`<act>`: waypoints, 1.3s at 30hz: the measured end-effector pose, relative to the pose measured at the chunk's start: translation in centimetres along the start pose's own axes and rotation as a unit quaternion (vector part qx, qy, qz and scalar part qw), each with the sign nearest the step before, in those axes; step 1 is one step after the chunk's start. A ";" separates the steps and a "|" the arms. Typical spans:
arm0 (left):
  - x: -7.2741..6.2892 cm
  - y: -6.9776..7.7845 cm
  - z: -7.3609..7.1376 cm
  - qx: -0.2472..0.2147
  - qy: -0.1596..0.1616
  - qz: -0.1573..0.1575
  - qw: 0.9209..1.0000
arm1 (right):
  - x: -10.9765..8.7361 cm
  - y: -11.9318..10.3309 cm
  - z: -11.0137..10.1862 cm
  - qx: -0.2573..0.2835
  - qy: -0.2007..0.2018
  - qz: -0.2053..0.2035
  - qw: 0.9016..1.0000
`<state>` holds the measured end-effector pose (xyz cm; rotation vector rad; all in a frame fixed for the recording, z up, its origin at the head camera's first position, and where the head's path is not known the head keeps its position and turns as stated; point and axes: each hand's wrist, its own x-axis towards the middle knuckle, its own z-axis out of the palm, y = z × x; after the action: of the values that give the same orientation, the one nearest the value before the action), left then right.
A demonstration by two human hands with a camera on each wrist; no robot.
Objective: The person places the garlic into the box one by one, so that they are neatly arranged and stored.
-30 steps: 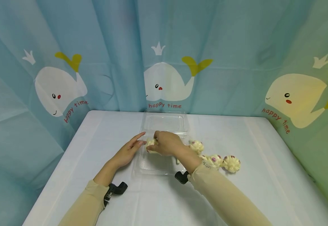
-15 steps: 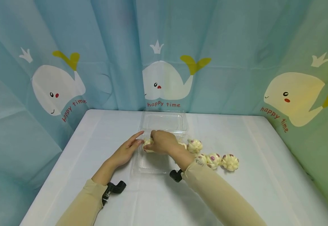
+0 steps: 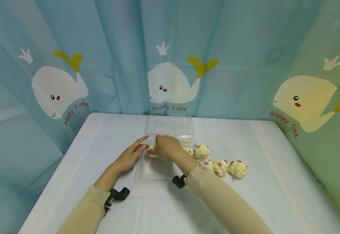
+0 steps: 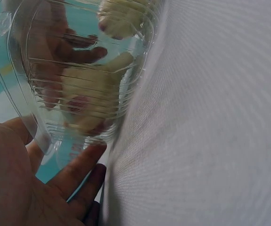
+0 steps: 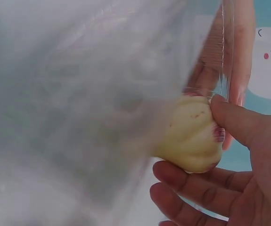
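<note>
In the head view my right hand (image 3: pixel 167 148) reaches into the clear plastic box (image 3: pixel 158 175) and holds a garlic bulb (image 3: pixel 150 151) at its left end. The right wrist view shows thumb and fingers round this pale yellow bulb (image 5: pixel 192 134) with purple marks. My left hand (image 3: pixel 129 158) rests against the box's left side, fingers extended. In the left wrist view the left fingertips (image 4: pixel 95 149) are at the outside of the ribbed wall, and the bulb shows through it. A second garlic bulb (image 3: pixel 188 150) sits at the box's right end, partly hidden by the right wrist.
Several more garlic bulbs (image 3: pixel 221 167) lie on the white table (image 3: pixel 275 195) to the right of the box. The box's clear lid (image 3: pixel 169 126) is folded open towards the back. A blue curtain (image 3: pixel 123 65) with whale prints hangs behind the table.
The head view has shifted slightly. My right hand has moved a little left with the garlic bulb, showing more of the bulb at the box's right end. The left hand stays by the box.
</note>
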<state>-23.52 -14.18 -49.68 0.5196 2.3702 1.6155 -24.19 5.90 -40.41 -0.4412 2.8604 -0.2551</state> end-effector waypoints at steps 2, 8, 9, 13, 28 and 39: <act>0.0 0.0 0.0 0.001 0.000 -0.001 1.000 | 0.0 0.0 0.1 0.001 -0.002 0.005 1.000; 0.0 0.0 0.1 0.006 0.001 -0.001 1.000 | -0.2 -0.2 0.1 -0.001 -0.002 0.013 1.000; 0.0 0.0 0.0 0.007 0.002 0.000 1.000 | -0.3 -0.3 0.1 -0.002 -0.002 0.014 1.000; -0.1 0.1 0.0 0.012 0.003 -0.002 1.000 | -0.6 -0.4 -0.3 -0.002 -0.003 0.015 1.000; -0.5 0.1 0.0 0.008 0.003 -0.006 1.000 | -1.3 -0.1 -1.4 0.013 -0.005 0.005 1.000; -0.2 0.1 0.1 0.002 -0.003 0.007 1.000 | -2.4 0.4 -2.6 0.032 0.006 -0.008 0.999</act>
<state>-23.29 -14.14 -49.58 0.5406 2.3716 1.6133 -22.79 7.41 -37.52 -0.4514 2.8518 -0.3520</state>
